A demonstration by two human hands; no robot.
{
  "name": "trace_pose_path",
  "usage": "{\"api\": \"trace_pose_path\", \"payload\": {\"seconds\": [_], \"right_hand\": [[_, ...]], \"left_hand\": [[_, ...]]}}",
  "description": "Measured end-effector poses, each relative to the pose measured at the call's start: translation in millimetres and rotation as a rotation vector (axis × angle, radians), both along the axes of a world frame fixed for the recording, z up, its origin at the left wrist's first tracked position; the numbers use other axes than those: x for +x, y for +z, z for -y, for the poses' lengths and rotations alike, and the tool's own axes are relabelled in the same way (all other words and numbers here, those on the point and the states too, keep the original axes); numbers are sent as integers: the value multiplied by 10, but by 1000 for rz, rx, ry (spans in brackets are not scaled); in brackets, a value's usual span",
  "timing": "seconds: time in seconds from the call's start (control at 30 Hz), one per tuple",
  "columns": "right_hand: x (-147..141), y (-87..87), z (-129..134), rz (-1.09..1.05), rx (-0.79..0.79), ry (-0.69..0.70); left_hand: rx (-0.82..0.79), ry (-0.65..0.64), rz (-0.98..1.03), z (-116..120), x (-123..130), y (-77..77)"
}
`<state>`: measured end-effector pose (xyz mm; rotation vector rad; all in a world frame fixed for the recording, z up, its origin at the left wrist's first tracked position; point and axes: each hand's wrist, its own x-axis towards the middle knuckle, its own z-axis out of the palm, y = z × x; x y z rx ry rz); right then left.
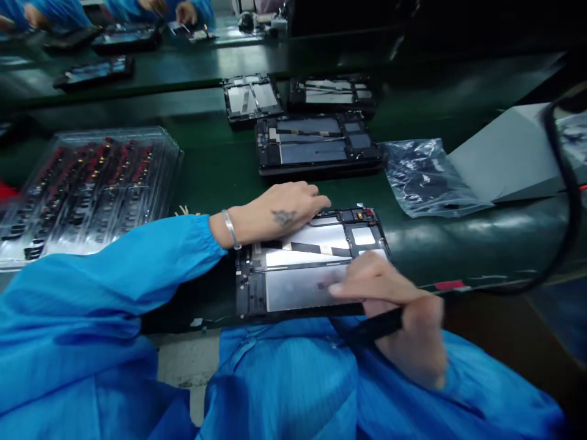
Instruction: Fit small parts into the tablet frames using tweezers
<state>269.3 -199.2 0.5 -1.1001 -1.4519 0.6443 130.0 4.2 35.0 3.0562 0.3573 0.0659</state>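
Observation:
An opened tablet-like device (pixel 302 287) lies at the front edge of the green bench, its silver plates and black strips facing up. My left hand (pixel 288 208) rests palm down over its upper left edge, the fingers bent and their tips mostly hidden. Over the lower right of the device is my right hand (pixel 394 305), blurred, with its thumb and a finger stretched toward the silver plate. A dark, handle-like object (pixel 378 325) is held in the curled fingers of that hand; its far end is blurred.
Behind are several similar devices (pixel 316 143). Stacked clear trays (pixel 92 189) with small red and black parts stand at left. At right lie a plastic bag (pixel 426 177), a grey-white box (pixel 509 153) and a black cable (pixel 571 201). Other people's hands (pixel 186 12) work across the bench.

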Motion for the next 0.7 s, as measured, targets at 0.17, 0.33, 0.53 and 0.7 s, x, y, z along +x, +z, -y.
{"api": "trace_pose_path", "payload": {"seconds": [0.17,0.33,0.53,0.7], "right_hand": [[-226,-263,21,-225,-25,86],[-234,-235,-20,-100,119,36],[-68,-203,-86,376,386,107],[399,-27,-146,1105,709,235]], "left_hand": [[-515,166,-21,-219,47,51],[-690,193,41,-265,1,231],[-997,166,154,-204,-80,424],[-1072,215,297,-202,-157,568]]}}
